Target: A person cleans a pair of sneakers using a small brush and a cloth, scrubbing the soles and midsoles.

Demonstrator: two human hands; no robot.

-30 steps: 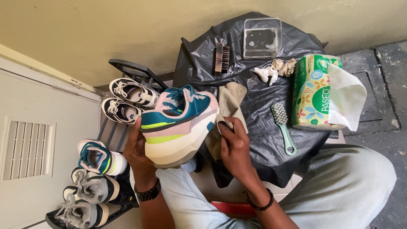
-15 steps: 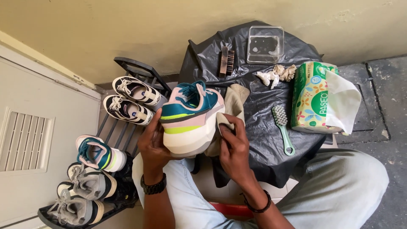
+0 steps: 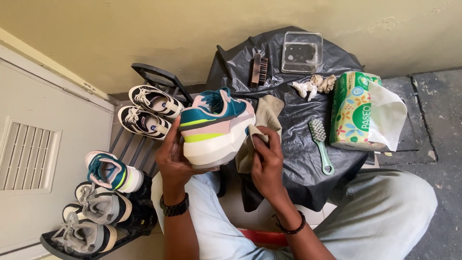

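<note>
Left hand cups the sneaker from below and behind, fingers wrapped round its heel end, holding it up over the lap on its side. Right hand is bunched around a beige cloth, pressing it against the shoe's thick white sole, just right of the left hand.

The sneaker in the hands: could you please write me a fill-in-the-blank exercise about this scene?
1. The left hand holds a teal and pink ____ by its sole.
2. The right hand presses a beige ____ against its heel.
3. The green brush lies on a black plastic ____.

Missing words: sneaker; cloth; bag.
</note>
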